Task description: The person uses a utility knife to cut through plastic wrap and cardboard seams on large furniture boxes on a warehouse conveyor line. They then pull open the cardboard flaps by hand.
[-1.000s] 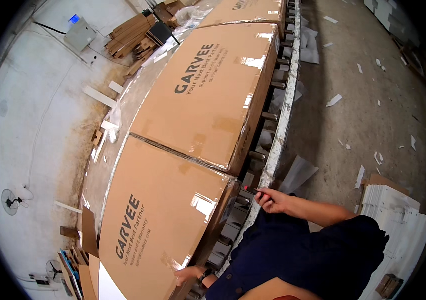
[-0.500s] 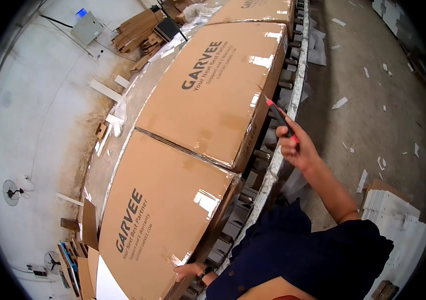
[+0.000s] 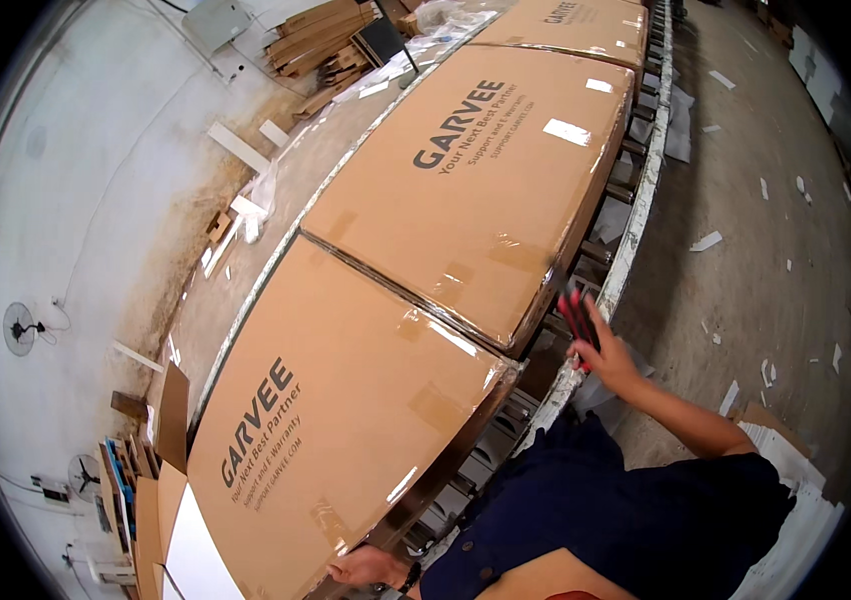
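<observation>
My right hand [image 3: 601, 355] is closed round a red-and-black box cutter [image 3: 578, 315], smeared by motion. It is by the right side of the second large cardboard box [image 3: 496, 230], near the corner where it meets the nearest box; whether the blade touches the cardboard I cannot tell. At the lower edge, my left hand [image 3: 368, 566] lies against the right edge of the nearest cardboard box [image 3: 356, 400], its fingers stretched out over the top. Clear tape crosses the box edges. Both boxes lie flat, end to end.
The boxes stand on a roller conveyor with a worn metal rail [image 3: 636, 250]. A third box [image 3: 596, 35] lies farther along. An open carton flap [image 3: 174, 415] rises at the left. Stacked white boards [image 3: 796, 520] are at the right, and scraps litter the floor [image 3: 736, 300].
My right hand has moved down toward me with the box cutter, along the second box's side. The boxes appear shifted rightward as the view turned. My left hand stays by the nearest box's edge.
</observation>
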The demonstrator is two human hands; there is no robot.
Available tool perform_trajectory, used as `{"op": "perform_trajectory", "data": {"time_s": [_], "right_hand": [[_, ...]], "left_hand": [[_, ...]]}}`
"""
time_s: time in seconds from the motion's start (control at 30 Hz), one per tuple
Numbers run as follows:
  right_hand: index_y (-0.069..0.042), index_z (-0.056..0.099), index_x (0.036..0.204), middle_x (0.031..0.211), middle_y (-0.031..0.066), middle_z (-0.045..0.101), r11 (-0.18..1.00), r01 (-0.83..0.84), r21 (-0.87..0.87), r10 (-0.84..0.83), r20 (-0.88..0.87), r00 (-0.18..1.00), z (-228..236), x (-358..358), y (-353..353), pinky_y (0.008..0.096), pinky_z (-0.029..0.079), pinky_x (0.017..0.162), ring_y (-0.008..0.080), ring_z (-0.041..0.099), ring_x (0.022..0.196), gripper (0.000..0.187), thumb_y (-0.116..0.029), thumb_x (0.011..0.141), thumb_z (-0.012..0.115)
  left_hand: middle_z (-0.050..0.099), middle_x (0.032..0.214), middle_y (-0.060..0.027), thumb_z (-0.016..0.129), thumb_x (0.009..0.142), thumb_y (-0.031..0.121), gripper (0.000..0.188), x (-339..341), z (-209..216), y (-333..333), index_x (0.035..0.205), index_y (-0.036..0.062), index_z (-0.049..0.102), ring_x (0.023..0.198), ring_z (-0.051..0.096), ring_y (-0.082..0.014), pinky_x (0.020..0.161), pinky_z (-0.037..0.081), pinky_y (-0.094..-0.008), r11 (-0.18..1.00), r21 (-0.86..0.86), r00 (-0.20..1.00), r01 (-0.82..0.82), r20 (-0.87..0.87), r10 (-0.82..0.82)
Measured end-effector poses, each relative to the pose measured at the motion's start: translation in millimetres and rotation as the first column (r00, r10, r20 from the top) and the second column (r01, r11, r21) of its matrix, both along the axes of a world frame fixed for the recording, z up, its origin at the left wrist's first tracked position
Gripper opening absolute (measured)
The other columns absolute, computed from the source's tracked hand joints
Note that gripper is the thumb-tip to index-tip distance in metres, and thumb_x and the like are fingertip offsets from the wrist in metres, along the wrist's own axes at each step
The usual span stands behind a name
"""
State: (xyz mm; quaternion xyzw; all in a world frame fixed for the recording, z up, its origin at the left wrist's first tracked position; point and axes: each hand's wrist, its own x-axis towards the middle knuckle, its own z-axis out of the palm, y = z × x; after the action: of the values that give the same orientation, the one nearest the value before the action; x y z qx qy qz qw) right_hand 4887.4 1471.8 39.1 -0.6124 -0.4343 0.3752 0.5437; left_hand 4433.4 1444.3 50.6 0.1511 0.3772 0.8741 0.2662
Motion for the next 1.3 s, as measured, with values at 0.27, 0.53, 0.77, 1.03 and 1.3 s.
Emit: {"op": "perform_trajectory", "data": {"time_s": [0.27,0.53,0.77,1.03,1.3], "right_hand": [[-0.032,0.05,0.124,0.099,0.0038,0.057,0.861,-0.504,0.068,0.09,0.955,0.283,-3.8,19.9,6.0,0.0314,0.047,0.07,0.0211,0.058,0.082,0.054,-0.008,0.077,0.052],[-0.036,0.05,0.124,0.086,0.0033,0.053,0.925,-0.38,0.002,0.062,0.986,0.157,-30.0,26.9,-11.4,0.032,0.044,0.067,0.0214,0.053,0.074,0.054,-0.012,0.075,0.053],[-0.036,0.046,0.128,0.09,0.0058,0.05,0.945,-0.32,0.066,0.003,0.978,0.211,-28.9,-9.6,-3.7,0.0322,0.044,0.067,0.022,0.05,0.074,0.061,-0.009,0.073,0.053],[-0.031,0.053,0.123,0.089,0.005,0.052,0.948,-0.293,0.129,-0.069,0.976,0.208,-34.5,13.3,-2.1,0.0328,0.044,0.068,0.0218,0.052,0.078,0.056,-0.009,0.071,0.055],[-0.02,0.047,0.129,0.085,0.0093,0.055,0.889,-0.257,0.38,-0.21,0.834,0.51,-5.9,4.5,39.4,0.0343,0.048,0.071,0.0262,0.057,0.079,0.062,0.006,0.073,0.053]], "left_hand": [[0.042,0.13,-0.0104,0.035,0.093,0.036,0.051,-29.4,-29.9,-12.9,0.128,-0.0014,0.037,0.119,0.038,-0.0222,0.103,0.026,-0.0367,0.994,0.041,0.988,0.105,-0.119,-0.1],[0.04,0.133,-0.0117,0.037,0.092,0.035,0.053,-30.0,-26.2,-16.3,0.131,0.0,0.034,0.122,0.036,-0.0232,0.105,0.023,-0.0384,0.965,0.149,0.975,0.215,-0.085,-0.205],[0.04,0.133,-0.0118,0.04,0.091,0.034,0.054,-31.1,-24.3,-17.6,0.132,-0.0006,0.033,0.122,0.037,-0.0241,0.104,0.024,-0.0383,0.9,0.217,0.922,0.379,-0.174,-0.346],[0.043,0.131,-0.0106,0.04,0.091,0.033,0.051,-49.9,-36.4,-23.2,0.129,-0.0001,0.036,0.12,0.039,-0.0223,0.103,0.026,-0.0362,0.758,0.346,0.833,0.552,-0.251,-0.492],[0.057,0.104,-0.013,0.038,0.093,0.027,0.037,-24.9,80.9,53.8,0.113,-0.0026,0.05,0.095,0.053,-0.0254,0.088,0.042,-0.0363,0.931,0.186,0.793,-0.315,-0.487,0.365]]}}
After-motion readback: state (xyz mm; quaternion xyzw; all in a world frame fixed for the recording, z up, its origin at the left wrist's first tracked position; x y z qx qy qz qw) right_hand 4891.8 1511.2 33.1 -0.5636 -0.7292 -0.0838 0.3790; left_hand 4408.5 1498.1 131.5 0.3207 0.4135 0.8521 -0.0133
